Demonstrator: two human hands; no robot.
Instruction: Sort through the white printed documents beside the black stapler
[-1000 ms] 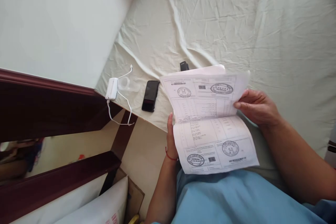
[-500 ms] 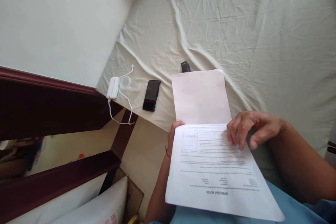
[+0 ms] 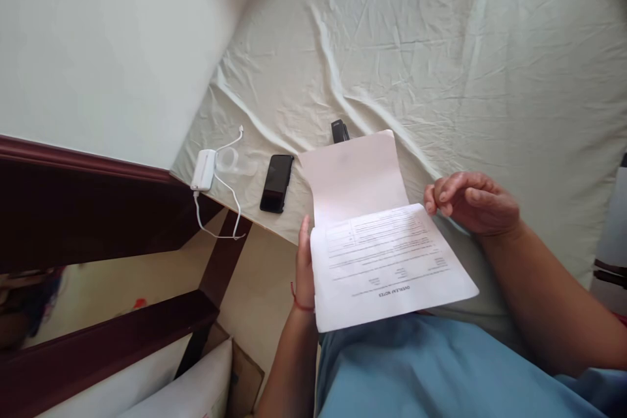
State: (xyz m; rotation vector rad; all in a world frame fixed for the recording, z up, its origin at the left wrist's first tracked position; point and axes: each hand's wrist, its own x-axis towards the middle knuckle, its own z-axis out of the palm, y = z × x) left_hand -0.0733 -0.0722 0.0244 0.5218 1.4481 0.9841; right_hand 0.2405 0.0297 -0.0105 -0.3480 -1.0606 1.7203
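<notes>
White printed papers, headed "OVERLEAF NOTES" and upside down to me, lie tilted above my lap. Beyond their far edge extends a blank pale pinkish sheet, its left side bent. My left hand, with a red thread at the wrist, holds the papers along their left edge; its fingers point away from me and are partly hidden behind the papers. By the far right corner is my right hand, palm turned inward, fingers loosely bent and thumb apart. Its fingertips are close to that corner; whether they touch it, I cannot tell.
A black phone lies left of the papers on the pale, wrinkled bedsheet. Just past the pinkish sheet is a small black object. A white device with a cable sits by the bed's left edge, near a dark wooden frame.
My right hand has moved off the printed page to its far right corner. The papers have tilted and shifted left, and my left hand has slid down their left edge, fingers straighter.
</notes>
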